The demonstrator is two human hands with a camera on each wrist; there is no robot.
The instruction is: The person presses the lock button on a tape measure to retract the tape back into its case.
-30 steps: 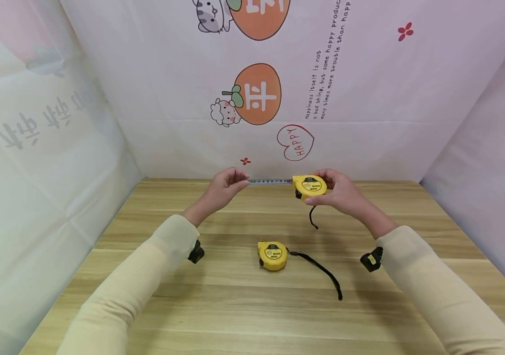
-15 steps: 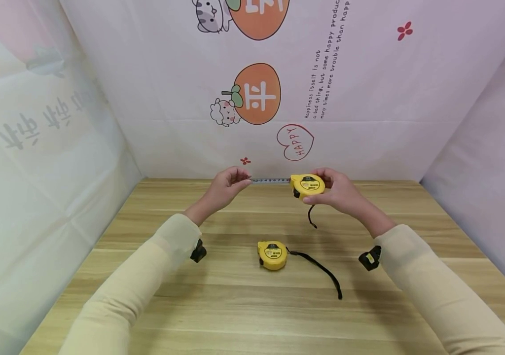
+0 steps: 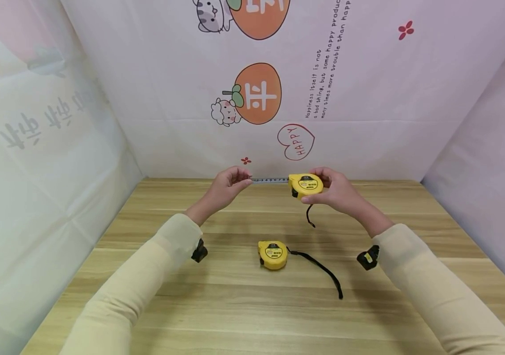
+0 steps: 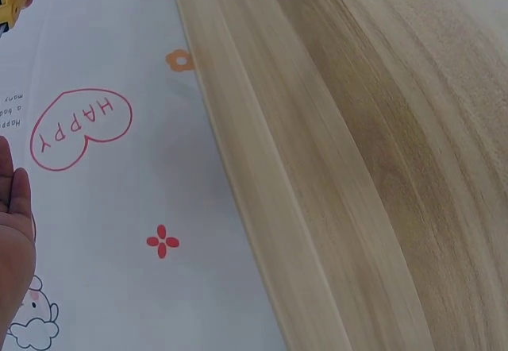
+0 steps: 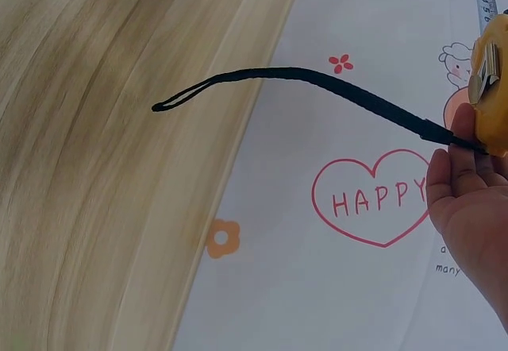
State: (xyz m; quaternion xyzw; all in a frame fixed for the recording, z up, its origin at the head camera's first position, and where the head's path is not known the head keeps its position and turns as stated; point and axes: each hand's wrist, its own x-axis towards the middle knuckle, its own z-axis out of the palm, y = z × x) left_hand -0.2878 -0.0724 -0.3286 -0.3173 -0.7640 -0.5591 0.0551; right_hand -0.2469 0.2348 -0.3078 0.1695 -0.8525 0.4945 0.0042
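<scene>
My right hand (image 3: 336, 188) grips a yellow tape measure (image 3: 306, 185) above the back of the table, its black wrist strap (image 3: 309, 216) hanging down. A short length of white blade (image 3: 270, 181) runs out of the case toward the left. Its free end is pinched between thumb and fingers of my left hand (image 3: 226, 188). In the right wrist view the case (image 5: 494, 81) shows a metal belt clip, and the strap (image 5: 317, 81) dangles from it. Only part of the left hand (image 4: 14, 232) enters the left wrist view. Below both hands lies a second yellow tape measure (image 3: 272, 255).
The second tape's black strap (image 3: 319, 266) trails to the right over the wooden table (image 3: 252, 310). A white printed cloth (image 3: 350, 143) stands upright behind the table's back edge, with cloth walls at both sides. Black wrist cameras (image 3: 368, 258) sit under the sleeves.
The case in my right hand has shifted slightly left, and my left hand slightly right. The exposed blade between them has become shorter. The tape measure on the table has stayed put.
</scene>
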